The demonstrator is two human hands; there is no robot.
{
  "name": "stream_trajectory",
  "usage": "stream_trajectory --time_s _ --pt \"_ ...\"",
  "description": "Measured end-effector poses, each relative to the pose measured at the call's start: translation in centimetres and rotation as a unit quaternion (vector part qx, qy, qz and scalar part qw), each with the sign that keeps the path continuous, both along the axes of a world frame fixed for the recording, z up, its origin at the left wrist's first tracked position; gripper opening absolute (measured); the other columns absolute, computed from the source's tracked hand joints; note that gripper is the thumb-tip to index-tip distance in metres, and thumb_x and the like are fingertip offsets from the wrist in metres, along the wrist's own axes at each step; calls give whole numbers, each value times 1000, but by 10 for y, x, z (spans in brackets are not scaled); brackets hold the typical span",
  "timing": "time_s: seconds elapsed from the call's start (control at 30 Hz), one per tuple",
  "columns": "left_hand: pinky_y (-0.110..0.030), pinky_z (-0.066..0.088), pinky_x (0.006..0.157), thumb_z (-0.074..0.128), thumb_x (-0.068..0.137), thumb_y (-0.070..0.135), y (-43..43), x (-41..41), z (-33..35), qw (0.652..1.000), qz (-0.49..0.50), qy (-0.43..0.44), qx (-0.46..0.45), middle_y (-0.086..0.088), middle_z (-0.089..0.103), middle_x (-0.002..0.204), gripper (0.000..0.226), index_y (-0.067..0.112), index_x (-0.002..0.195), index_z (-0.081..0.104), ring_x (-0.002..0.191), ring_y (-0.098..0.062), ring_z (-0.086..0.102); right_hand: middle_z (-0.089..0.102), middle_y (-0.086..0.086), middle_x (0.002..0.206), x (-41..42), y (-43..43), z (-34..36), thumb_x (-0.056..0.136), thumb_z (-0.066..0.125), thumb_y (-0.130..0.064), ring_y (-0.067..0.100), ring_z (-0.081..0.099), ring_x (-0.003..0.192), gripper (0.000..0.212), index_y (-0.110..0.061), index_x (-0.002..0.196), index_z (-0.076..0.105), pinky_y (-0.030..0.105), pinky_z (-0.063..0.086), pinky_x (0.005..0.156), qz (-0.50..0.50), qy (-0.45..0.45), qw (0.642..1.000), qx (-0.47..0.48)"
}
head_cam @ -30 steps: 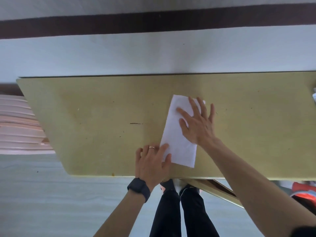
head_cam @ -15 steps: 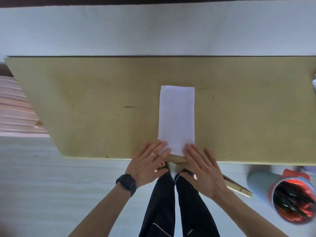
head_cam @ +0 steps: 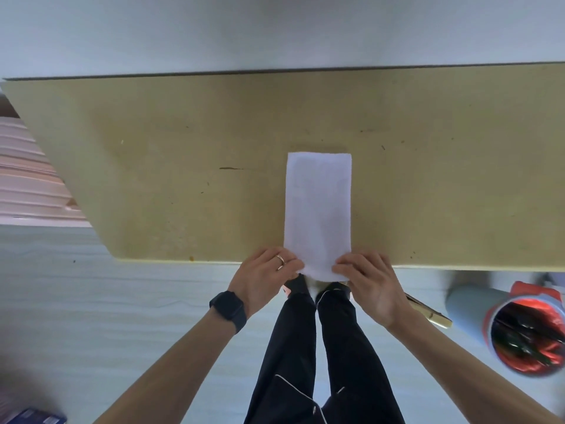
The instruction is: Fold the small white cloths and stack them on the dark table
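- White cloth (head_cam: 318,209): folded to a long narrow rectangle, lying flat just right of frame centre, long axis running from mid-frame down toward the lower edge of the table (head_cam: 153,179). Far short edge is square and lies well inside the tabletop. Near short edge reaches the table's front edge and hangs slightly past it.
- Table: surface reads olive-tan in this light, with a few dark scuffs. It spans the full width of the frame, its far edge against a pale wall (head_cam: 275,32) across the top.
- Left hand (head_cam: 266,276): at the cloth's lower left corner, fingers (head_cam: 293,264) curled in and pinching the near edge of the cloth. Back of the hand faces the camera. Ring (head_cam: 280,259) on one finger, dark watch (head_cam: 228,310) on the wrist.
- Right hand (head_cam: 370,283): at the cloth's lower right corner, fingers (head_cam: 345,266) bent and pinching the near edge. Thumb position under the cloth cannot be told.
- The two hands mirror each other, with the cloth's width between them. Both sit at the table's front edge, below frame centre.
- Dark trousers (head_cam: 305,347) with thin pale piping run from between the hands down to the bottom centre of the frame.
- Lower right: round bin (head_cam: 526,335) with a red liner and dark contents, blurred, standing on the pale floor (head_cam: 122,301).
- Yellowish strut (head_cam: 428,313) slants out from under the table just right of the right wrist.
- Left edge, mid-height: stack of pink ribbed items (head_cam: 27,185), partly hidden by the table's corner.
- Bottom left corner: a blue object (head_cam: 33,419), too blurred to identify.
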State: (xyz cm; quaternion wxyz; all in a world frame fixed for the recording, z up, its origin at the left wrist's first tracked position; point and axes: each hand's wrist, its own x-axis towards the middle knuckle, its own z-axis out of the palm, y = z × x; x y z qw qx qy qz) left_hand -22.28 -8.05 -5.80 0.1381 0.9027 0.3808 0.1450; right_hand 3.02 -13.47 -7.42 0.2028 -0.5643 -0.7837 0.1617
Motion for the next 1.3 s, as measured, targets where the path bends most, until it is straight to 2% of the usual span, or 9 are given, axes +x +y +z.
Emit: stream_trajectory --time_s 0.1,0.17,0.23,0.33,0.53,0.6,0.83,1.13,1.3 --pt "-24 51 75 59 87 28 14 8 28 988 85 -25 -123 8 71 88 19 25 96 77 83 -10 63 68 -6 102 2 9 23 78 68 5 19 60 91 30 -15 100 71 29 47 80 -22 98 992 -82" --pt "-23 51 78 61 88 42 34 16 57 941 185 -13 -283 8 70 93 24 29 103 76 87 -9 63 70 -10 97 5 25 47 82 72 -4 11 63 89 19 -16 97 74 23 49 79 -82 169 970 -151" --pt "-17 49 79 75 84 33 57 19 71 874 263 -84 -400 9 74 89 18 25 100 76 84 -8 67 72 -15 90 7 48 66 86 74 -13 4 66 85 13 -24 92 74 16 49 78 -159 240 928 -237" --pt "-14 49 76 83 79 28 95 20 68 799 320 -194 -470 11 76 81 19 22 96 76 77 -1 69 71 -17 76 5 86 73 91 70 -27 -3 64 73 6 -30 86 70 8 44 67 -245 313 871 -288" --pt "-32 58 84 75 87 30 143 46 37 732 392 -273 -486 6 77 91 18 19 102 75 86 -10 72 60 -6 76 -12 144 46 101 48 -34 9 49 64 20 -26 87 58 12 36 51 -349 280 849 -281" --pt "-36 58 86 73 88 36 151 51 26 739 406 -257 -473 9 76 91 20 22 101 74 89 -11 71 60 -10 79 -17 153 39 102 45 -35 7 51 69 20 -23 92 58 12 36 52 -378 263 844 -275" --pt "-14 43 68 68 89 46 163 60 22 764 449 -199 -419 18 69 89 20 27 97 70 84 5 61 64 -15 82 -19 168 30 101 43 -47 9 60 77 25 -29 102 60 32 48 64 -413 197 849 -263" --pt "-17 44 61 66 89 44 163 69 21 786 457 -155 -386 16 67 84 18 27 95 63 78 -1 63 64 -11 77 -19 174 25 100 43 -46 16 61 75 25 -25 97 56 41 53 67 -411 138 864 -256" --pt "-27 50 63 64 89 44 158 71 17 827 452 -121 -313 12 63 83 21 27 96 55 77 -9 62 62 -6 78 -20 172 22 101 42 -41 24 60 73 22 -21 94 47 38 46 63 -390 70 889 -228"
